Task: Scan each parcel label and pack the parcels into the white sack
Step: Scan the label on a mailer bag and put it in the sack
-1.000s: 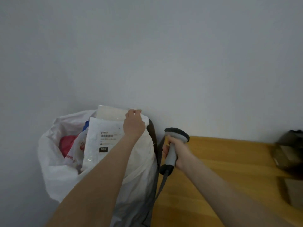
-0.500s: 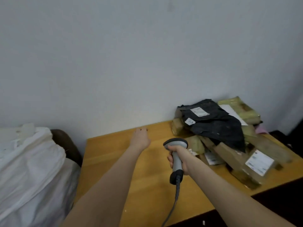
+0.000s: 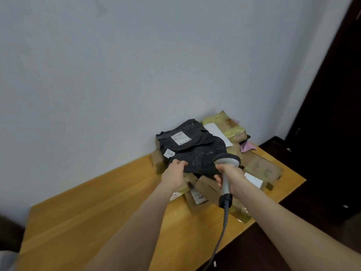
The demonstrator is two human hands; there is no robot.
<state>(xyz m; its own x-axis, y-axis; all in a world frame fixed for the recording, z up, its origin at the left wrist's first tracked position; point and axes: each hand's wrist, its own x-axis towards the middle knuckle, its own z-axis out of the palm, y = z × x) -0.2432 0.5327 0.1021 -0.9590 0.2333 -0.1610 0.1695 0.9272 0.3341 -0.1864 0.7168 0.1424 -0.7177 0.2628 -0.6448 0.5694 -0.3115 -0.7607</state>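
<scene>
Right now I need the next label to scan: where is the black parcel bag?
The black parcel bag lies atop the parcel pile at the table's far right by the wall, its near edge gripped by the left hand.

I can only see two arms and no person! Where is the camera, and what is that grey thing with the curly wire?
The camera sits on the person's head and looks down, so you see just their arms, as if through their eyes. There is only this one view.

The grey thing is a barcode scanner. The right hand holds it by the handle, and its wire hangs down off the wooden table.

On the table, against the wall, lies a pile of parcels. On top is a black plastic parcel with a white label. Under and around it are brown cardboard boxes, some wrapped in yellowish tape.

The left hand is gripping the near edge of the black parcel. Its label probably gets scanned next.
</scene>
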